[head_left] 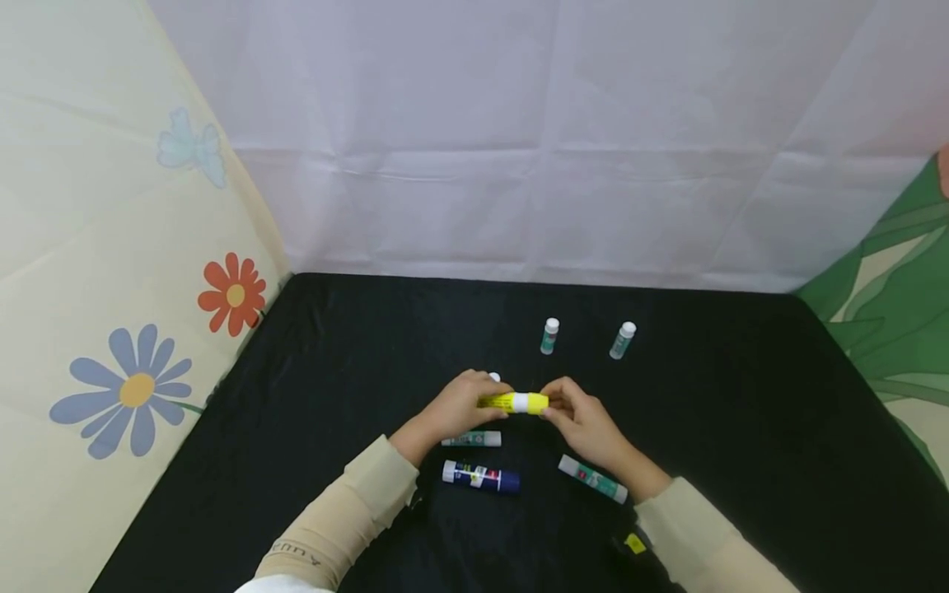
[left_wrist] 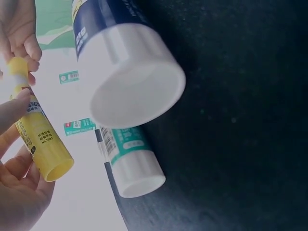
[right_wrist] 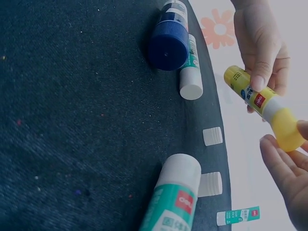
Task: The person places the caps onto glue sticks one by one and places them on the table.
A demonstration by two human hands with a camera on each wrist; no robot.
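Note:
My left hand (head_left: 463, 403) grips the body of a yellow glue stick (left_wrist: 41, 132), thumb along its label. At its other end my right hand (head_left: 589, 424) pinches the yellow cap (right_wrist: 287, 130) between thumb and fingers. A white band shows between body and cap. The stick is held above the black table, roughly level in the head view. Below the left hand lies a green-and-white glue stick (head_left: 473, 439), and nearer me a thicker navy one (head_left: 482, 477). Another green-and-white glue stick (head_left: 593, 478) lies under the right forearm.
Two green glue sticks with white tops, one left (head_left: 549, 336) and one right (head_left: 623, 340), stand farther back on the black-covered table (head_left: 712, 395). White ridged pieces (right_wrist: 212, 136) stand on the cloth in the right wrist view. A pale curtain (head_left: 534, 165) hangs behind.

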